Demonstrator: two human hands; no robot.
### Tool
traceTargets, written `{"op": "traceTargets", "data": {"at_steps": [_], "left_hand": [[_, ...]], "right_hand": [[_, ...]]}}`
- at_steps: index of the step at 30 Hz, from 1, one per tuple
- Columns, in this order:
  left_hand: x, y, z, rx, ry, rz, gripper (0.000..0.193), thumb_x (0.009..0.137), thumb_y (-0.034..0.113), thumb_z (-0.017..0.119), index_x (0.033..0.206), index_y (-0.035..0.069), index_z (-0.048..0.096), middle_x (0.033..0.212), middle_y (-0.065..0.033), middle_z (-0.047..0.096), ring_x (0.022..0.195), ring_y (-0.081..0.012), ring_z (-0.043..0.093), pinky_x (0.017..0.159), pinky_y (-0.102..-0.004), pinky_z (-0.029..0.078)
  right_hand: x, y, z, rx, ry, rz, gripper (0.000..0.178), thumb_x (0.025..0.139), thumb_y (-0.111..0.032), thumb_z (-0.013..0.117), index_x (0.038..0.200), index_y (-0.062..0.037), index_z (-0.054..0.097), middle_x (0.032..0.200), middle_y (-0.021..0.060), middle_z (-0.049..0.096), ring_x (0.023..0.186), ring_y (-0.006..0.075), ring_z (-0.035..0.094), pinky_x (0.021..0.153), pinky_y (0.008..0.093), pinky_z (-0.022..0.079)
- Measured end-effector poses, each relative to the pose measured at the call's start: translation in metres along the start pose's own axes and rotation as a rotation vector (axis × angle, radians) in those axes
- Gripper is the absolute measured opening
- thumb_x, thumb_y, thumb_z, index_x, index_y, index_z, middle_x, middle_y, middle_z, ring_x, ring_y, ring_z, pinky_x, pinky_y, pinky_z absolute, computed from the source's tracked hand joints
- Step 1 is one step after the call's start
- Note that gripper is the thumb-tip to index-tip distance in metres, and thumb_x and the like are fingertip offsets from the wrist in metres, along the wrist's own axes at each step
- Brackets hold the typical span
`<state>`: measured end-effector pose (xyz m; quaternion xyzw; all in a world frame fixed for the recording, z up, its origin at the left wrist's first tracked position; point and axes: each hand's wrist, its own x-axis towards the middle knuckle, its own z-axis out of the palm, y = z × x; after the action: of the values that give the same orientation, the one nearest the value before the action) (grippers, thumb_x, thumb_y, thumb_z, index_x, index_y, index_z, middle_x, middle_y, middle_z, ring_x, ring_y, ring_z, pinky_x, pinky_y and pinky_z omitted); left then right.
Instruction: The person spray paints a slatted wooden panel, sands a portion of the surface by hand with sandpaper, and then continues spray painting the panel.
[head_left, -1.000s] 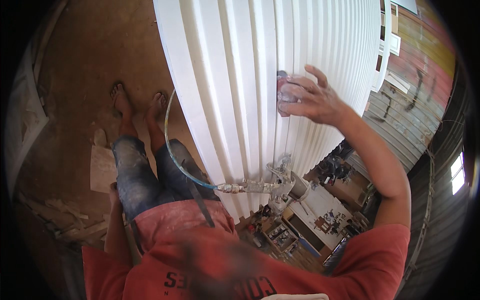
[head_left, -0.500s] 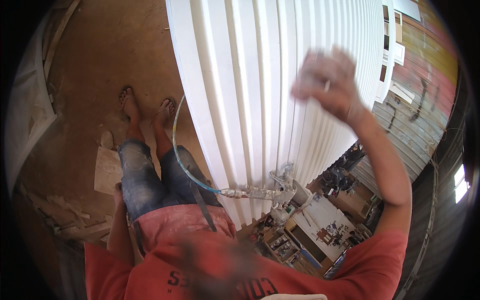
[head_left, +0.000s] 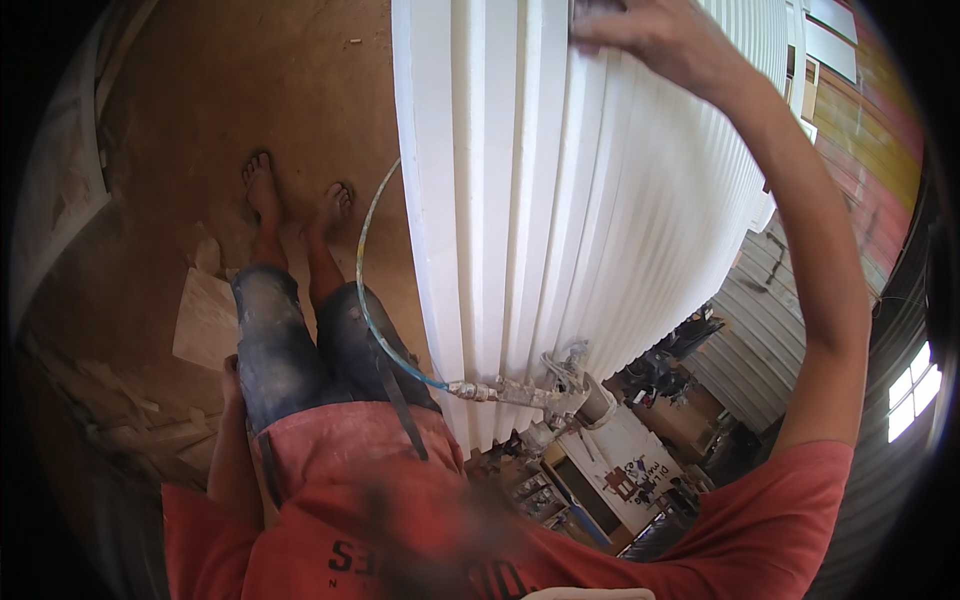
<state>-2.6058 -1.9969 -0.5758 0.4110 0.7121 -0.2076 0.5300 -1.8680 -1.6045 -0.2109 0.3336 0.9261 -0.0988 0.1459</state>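
A large white ribbed panel (head_left: 490, 200) stands in front of me, its grooves running away from my body. Over its far part reaches my right hand (head_left: 665, 40), arm raised, fingers curled at the ribs. Something small and greyish seems pinched in the fingertips, cut off by the top edge and blurred. My left hand (head_left: 231, 378) hangs low by my thigh, its fingers mostly hidden. A paint-crusted spray gun (head_left: 572, 398) sits at the panel's near end, with neither hand on it. From it a bluish hose (head_left: 362, 290) curves left and behind the panel.
Brown floor (head_left: 200, 90) lies to the left, with a pale board (head_left: 203, 318) and scraps beside my legs. Below the panel's right end are a white board (head_left: 625, 475) with dark lettering and shelving (head_left: 540, 497). A corrugated metal wall (head_left: 750, 335) rises at the right.
My right hand has moved up and farther along the panel, partly out of view at the top. The view has shifted slightly; the left arm stays low beside my thigh.
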Motion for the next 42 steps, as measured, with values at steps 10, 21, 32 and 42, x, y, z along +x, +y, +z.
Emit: {"op": "traceTargets", "data": {"at_steps": [10, 21, 32, 42], "left_hand": [[-0.011, 0.036, -0.011, -0.047, -0.043, -0.029, 0.043, 0.095, 0.03, 0.056, 0.129, 0.004, 0.056, 0.12, -0.0171, 0.066, 0.112, -0.0294, 0.062, 0.096, -0.0389, 0.046], [-0.011, 0.025, -0.018, -0.107, 0.003, -0.034, 0.039, 0.098, 0.029, 0.053, 0.126, 0.002, 0.057, 0.118, -0.0193, 0.066, 0.109, -0.0316, 0.063, 0.095, -0.0385, 0.047], [-0.02, 0.019, -0.013, -0.024, 0.004, -0.028, 0.042, 0.099, 0.034, 0.051, 0.128, 0.005, 0.057, 0.123, -0.0192, 0.065, 0.115, -0.0342, 0.062, 0.097, -0.0411, 0.046], [0.004, -0.012, 0.0, -0.114, 0.026, -0.039, 0.043, 0.099, 0.038, 0.051, 0.125, 0.005, 0.059, 0.124, -0.0202, 0.064, 0.114, -0.0376, 0.061, 0.097, -0.0438, 0.045]], "right_hand": [[-0.025, -0.036, 0.018, -0.058, 0.055, -0.058, 0.021, 0.08, -0.011, 0.064, 0.092, -0.0281, 0.063, 0.115, -0.0001, 0.054, 0.123, 0.0227, 0.05, 0.116, 0.05, 0.029], [-0.03, -0.049, 0.022, -0.046, 0.045, -0.02, 0.023, 0.079, -0.011, 0.067, 0.091, -0.029, 0.062, 0.115, -0.001, 0.055, 0.125, 0.0203, 0.05, 0.119, 0.0516, 0.024], [-0.025, -0.054, 0.019, -0.089, 0.023, 0.09, 0.02, 0.082, -0.012, 0.066, 0.091, -0.0297, 0.068, 0.121, -0.0027, 0.057, 0.128, 0.0196, 0.047, 0.117, 0.0494, 0.024], [-0.037, -0.064, 0.025, -0.053, 0.013, 0.025, 0.022, 0.074, -0.013, 0.074, 0.087, -0.028, 0.065, 0.122, -0.0007, 0.053, 0.129, 0.0206, 0.045, 0.12, 0.0514, 0.022]]}}
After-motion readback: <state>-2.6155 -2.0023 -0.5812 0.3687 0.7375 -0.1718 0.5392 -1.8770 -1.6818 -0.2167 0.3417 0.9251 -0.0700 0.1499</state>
